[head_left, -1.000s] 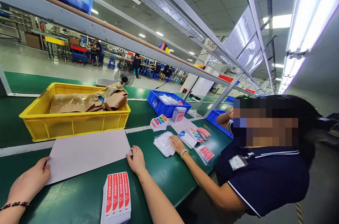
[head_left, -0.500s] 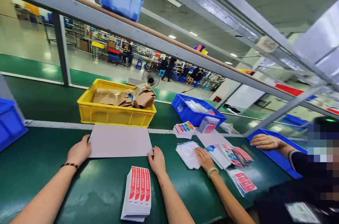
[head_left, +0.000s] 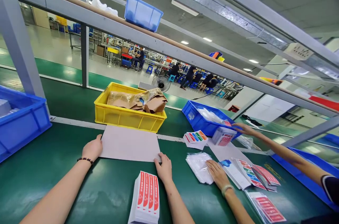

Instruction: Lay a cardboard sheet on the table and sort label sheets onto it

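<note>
A blank white sheet of card (head_left: pixel 131 144) lies on the green bench, its far edge close to the yellow bin. My left hand (head_left: pixel 92 147) grips its left edge, thumb uppermost and the other fingers partly hidden. At the near right corner, my right hand (head_left: pixel 164 168) holds the sheet between thumb and fingers. Closer to me stands a stack of white labels printed with red strips (head_left: pixel 147 195), just left of my right forearm; neither hand touches it.
A yellow bin (head_left: pixel 129 119) holds brown paper. Blue bins stand left (head_left: pixel 26 125) and right (head_left: pixel 193 114). A co-worker's hand (head_left: pixel 218 174) rests by clear plastic bags (head_left: pixel 200 167); the other reaches the right blue bin. Printed cards (head_left: pixel 196 138) lie nearby.
The view has shifted left, so things appear further right. The co-worker's far hand has reached forward to the blue bin. Both my hands stay on the sheet.
</note>
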`<state>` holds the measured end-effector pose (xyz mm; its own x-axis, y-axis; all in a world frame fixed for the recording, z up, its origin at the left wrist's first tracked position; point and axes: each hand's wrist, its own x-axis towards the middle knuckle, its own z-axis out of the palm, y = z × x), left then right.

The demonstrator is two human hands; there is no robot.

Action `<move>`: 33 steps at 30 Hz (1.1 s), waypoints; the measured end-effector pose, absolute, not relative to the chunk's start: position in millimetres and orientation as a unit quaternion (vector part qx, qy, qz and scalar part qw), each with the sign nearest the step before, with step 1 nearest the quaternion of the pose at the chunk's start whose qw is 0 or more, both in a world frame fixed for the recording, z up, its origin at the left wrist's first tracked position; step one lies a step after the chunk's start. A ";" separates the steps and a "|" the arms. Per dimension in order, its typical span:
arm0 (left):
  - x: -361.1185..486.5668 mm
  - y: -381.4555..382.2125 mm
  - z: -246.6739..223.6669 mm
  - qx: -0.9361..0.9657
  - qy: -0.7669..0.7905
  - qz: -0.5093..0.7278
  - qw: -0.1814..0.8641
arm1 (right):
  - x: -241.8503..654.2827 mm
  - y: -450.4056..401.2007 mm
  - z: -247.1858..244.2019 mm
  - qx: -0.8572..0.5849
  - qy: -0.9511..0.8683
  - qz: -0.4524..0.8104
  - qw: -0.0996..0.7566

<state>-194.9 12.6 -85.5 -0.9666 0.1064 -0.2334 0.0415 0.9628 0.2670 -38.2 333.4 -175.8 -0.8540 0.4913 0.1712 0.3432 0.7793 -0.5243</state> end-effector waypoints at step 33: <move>-199.2 7.2 -98.3 0.074 0.979 0.160 0.102 | -44.4 356.0 -166.5 -0.307 -0.839 0.437 0.098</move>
